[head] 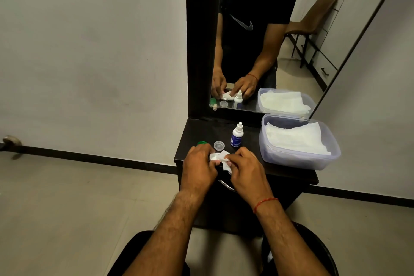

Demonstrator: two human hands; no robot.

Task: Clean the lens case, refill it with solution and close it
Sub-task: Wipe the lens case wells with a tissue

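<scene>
Both hands meet over the front of the dark dresser top (pixel 286 168). My left hand (pixel 198 166) grips the white lens case (pixel 214 156), mostly hidden by its fingers. My right hand (pixel 244 169) presses a white tissue (pixel 225 161) against the case. A green cap (pixel 202 143) peeks out behind my left knuckles. A clear cap (pixel 219 145) lies loose on the top just beyond the hands. The small white solution bottle (pixel 237 135) with a blue label stands upright behind it, capped.
A clear plastic tub (pixel 298 160) holding folded white tissues sits on the right of the top. A tall mirror (pixel 257 36) rises behind, reflecting the person and the items. A metal drawer handle (pixel 226 185) shows below the hands.
</scene>
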